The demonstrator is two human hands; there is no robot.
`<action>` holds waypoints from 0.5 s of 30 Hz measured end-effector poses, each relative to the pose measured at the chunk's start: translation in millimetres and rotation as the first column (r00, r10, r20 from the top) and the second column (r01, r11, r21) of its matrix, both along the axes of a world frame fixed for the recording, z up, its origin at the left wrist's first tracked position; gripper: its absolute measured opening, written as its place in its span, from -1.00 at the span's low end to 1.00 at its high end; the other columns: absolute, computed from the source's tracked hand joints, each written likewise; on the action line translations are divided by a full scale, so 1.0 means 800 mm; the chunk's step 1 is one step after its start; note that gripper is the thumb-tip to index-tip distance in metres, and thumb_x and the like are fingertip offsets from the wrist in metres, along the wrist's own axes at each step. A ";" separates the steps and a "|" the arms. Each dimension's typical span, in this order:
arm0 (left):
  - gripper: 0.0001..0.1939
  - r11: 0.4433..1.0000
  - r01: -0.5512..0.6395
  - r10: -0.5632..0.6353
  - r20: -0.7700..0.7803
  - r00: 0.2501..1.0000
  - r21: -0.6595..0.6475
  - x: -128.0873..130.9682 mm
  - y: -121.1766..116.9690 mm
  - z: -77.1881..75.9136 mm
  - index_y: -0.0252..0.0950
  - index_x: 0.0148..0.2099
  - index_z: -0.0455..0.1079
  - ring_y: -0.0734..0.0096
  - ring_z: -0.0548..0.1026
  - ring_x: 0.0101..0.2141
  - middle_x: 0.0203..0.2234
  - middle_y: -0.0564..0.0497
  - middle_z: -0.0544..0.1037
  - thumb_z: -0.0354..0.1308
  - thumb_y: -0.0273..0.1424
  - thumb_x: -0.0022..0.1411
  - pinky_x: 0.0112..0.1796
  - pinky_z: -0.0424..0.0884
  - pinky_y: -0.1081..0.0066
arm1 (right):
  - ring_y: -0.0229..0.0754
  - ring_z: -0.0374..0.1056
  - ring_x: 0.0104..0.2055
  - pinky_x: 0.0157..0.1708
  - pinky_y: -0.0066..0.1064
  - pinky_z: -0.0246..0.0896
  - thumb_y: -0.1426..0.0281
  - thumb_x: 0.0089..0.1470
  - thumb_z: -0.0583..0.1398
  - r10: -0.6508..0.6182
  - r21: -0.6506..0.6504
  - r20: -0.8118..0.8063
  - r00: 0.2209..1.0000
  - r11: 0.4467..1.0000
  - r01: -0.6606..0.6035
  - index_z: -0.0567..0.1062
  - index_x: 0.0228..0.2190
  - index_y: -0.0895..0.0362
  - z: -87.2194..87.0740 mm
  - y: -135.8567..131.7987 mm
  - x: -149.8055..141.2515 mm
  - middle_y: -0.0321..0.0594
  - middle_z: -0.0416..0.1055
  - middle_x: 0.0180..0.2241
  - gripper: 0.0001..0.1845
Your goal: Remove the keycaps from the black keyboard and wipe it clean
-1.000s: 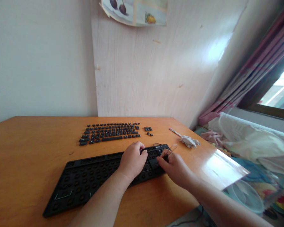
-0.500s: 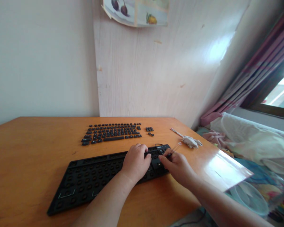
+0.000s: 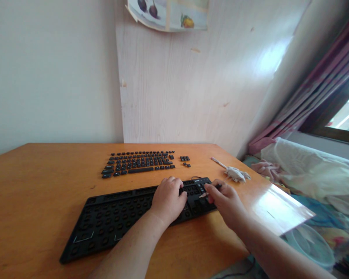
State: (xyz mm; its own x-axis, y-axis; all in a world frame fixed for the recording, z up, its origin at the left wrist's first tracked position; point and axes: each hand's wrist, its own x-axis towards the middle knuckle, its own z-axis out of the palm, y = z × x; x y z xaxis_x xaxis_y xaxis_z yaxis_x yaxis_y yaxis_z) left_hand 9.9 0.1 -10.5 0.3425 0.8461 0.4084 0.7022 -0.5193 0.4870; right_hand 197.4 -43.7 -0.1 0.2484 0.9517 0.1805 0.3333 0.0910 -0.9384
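A black keyboard (image 3: pixel 113 217) with most of its keycaps off lies slanted across the front of the desk. My left hand (image 3: pixel 168 197) rests over its right half with bent fingers, holding it. The fingertips are partly hidden. At the right end, above the number pad, my right hand (image 3: pixel 225 197) pinches a small tool, seemingly a wire keycap puller (image 3: pixel 203 195). Its thin silvery end points left and down at the keys there. A few keycaps (image 3: pixel 201 188) still sit near that end.
Loose black keycaps (image 3: pixel 142 161) lie in keyboard order behind the keyboard, with the long spacebar (image 3: pixel 140 169) in front. A brush wrapped in pale cloth (image 3: pixel 235 174) lies to the right. A glossy sheet (image 3: pixel 282 209) covers the desk's right edge, above a clear plastic tub (image 3: pixel 311 248).
My right hand has turned the tool over: its thin wires pointed away to the right, and now the end points left at the keyboard. My left hand keeps its place.
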 end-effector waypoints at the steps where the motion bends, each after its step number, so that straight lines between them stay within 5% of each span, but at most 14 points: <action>1: -0.92 1.000 0.003 -0.003 0.005 1.000 -0.003 0.000 0.000 0.001 -0.27 -0.25 0.41 0.18 0.42 -0.18 -0.28 -0.08 0.50 0.14 -0.43 0.15 -0.15 0.32 0.27 | -0.32 0.07 -0.59 -0.55 -0.47 -0.04 0.09 0.04 0.22 -0.006 0.011 -0.025 1.000 1.000 0.006 0.28 -0.60 0.10 0.004 -0.001 0.002 -0.39 0.20 -0.66 -0.60; 8: -0.88 0.997 0.075 -0.070 0.197 0.978 -0.022 0.005 -0.005 0.008 -0.26 -0.21 0.42 0.21 0.44 -0.16 -0.24 -0.07 0.53 0.14 -0.45 0.15 -0.09 0.32 0.26 | -0.36 0.03 -0.61 -0.59 -0.48 -0.08 0.07 0.05 0.24 0.050 0.061 -0.144 0.988 0.997 -0.042 0.30 -0.59 0.12 0.009 -0.003 -0.002 -0.39 0.22 -0.66 -0.56; 15: -0.84 0.908 0.317 -0.116 0.563 0.818 -0.273 0.018 -0.013 0.013 -0.27 -0.17 0.42 0.34 0.51 -0.31 -0.34 -0.02 0.57 0.15 -0.38 0.19 -0.24 0.39 0.40 | -0.35 0.14 -0.58 -0.58 -0.50 0.03 0.07 0.06 0.27 0.116 0.139 -0.207 0.971 0.986 -0.088 0.38 -0.47 0.13 0.002 0.003 -0.026 -0.34 0.34 -0.58 -0.62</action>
